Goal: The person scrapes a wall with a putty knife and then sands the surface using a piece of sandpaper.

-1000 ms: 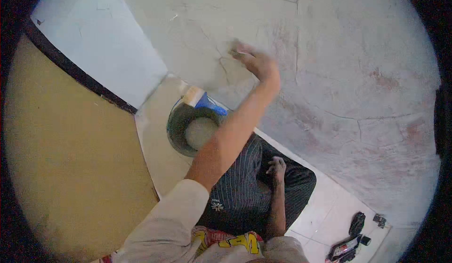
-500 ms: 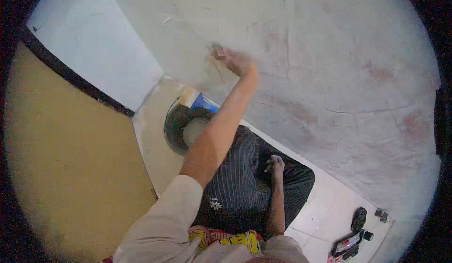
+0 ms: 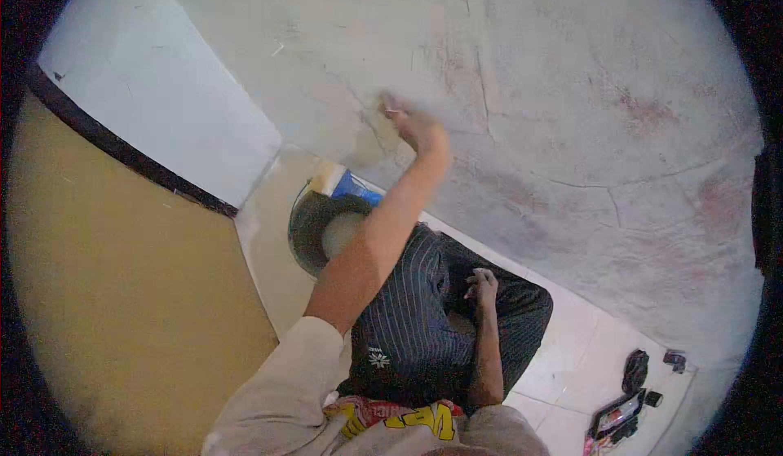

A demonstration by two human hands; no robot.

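My left hand [image 3: 414,126] is raised on an outstretched arm, close against the grey wall. It is smeared by motion, its fingers drawn together at a small darkish thing that I cannot make out. My right hand [image 3: 483,285] lies over my dark pinstriped trousers [image 3: 400,301], holding nothing, its fingers loosely bent and apart. Under my left forearm stands a dark bucket [image 3: 303,232] with a pale grey round shape inside, partly hidden by the arm. Past its rim are a cream block [image 3: 326,177] and a blue thing [image 3: 355,187].
The wall [image 3: 571,142] shows cracks and reddish patches. A white panel [image 3: 155,64] with a dark edge strip [image 3: 122,142] stands at the left, beside a tan surface [image 3: 130,268]. On the white floor tiles [image 3: 563,354] at lower right lie a dark pouch-like thing [image 3: 634,370] and several small objects.
My left hand has moved slightly down and right along the wall, still blurred. My right hand keeps its place on my lap. The whole view has shifted a little.
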